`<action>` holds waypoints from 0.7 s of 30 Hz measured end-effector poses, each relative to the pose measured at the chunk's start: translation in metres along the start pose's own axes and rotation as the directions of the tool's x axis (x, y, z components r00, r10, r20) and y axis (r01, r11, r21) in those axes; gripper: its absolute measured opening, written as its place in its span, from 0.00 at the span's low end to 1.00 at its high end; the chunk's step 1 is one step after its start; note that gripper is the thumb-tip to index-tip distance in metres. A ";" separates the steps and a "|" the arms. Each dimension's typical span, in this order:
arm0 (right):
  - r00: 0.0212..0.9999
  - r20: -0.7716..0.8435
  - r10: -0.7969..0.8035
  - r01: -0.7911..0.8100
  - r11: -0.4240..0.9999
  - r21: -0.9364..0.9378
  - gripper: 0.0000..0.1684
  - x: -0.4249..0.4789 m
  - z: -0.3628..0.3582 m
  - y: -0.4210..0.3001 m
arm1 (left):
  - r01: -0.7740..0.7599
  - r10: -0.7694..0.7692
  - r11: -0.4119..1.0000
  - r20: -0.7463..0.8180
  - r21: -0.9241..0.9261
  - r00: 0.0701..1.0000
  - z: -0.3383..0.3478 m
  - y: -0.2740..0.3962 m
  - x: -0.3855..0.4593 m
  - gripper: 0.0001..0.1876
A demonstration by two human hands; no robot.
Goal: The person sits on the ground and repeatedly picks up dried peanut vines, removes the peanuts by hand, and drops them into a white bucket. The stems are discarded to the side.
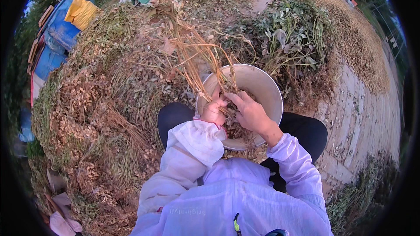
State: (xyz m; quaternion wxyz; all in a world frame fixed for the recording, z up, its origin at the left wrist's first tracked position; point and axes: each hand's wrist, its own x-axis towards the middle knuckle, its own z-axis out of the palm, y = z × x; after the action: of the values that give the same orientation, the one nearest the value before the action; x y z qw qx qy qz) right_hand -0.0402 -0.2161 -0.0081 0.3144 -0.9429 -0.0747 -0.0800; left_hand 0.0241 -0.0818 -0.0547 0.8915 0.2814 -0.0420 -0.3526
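Observation:
Between my knees stands a round metal basin [259, 78], with roots and some peanuts inside. My left hand [212, 110] grips the stems of a bunch of dry peanut plants [197, 62] over the basin's left side; the stalks and leaves stretch away from me past the rim. Close beside it, my right hand [251, 111] is at the root end of the bunch, fingers bent among the roots. Whether a pod is pinched between those fingertips cannot be told. The lower roots are partly hidden by both hands.
A large heap of pulled peanut plants [108, 121] lies at my left. Greener plants [292, 36] are piled beyond the basin to the right. Loose peanuts [357, 39] spread over the paving at the far right. Blue barrels [62, 32] and a yellow sack [81, 12] stand far left.

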 end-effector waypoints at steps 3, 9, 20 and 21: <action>0.995 0.092 -0.046 0.052 0.996 -0.068 0.30 0.001 -0.002 0.002 | -0.026 0.027 0.999 -0.026 0.031 0.999 -0.006 -0.003 0.000 0.43; 0.977 0.166 -0.137 0.169 0.965 -0.201 0.20 0.005 0.000 0.010 | -0.076 0.080 0.996 -0.089 0.049 0.993 -0.010 -0.011 0.001 0.45; 0.952 0.247 -0.183 0.244 0.939 -0.244 0.18 0.004 0.014 0.023 | -0.072 0.075 0.986 -0.010 0.150 0.997 -0.019 -0.013 0.003 0.44; 0.942 0.277 -0.187 0.253 0.941 -0.224 0.17 0.006 0.009 0.021 | -0.055 0.058 0.990 -0.020 0.130 0.998 -0.024 -0.013 0.003 0.44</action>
State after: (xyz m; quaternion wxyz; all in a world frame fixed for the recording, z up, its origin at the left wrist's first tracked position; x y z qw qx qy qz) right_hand -0.0300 -0.2265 -0.0261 0.1669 -0.9636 -0.2089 -0.0035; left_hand 0.0258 -0.0799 -0.0823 0.8815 0.3413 -0.0622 -0.3203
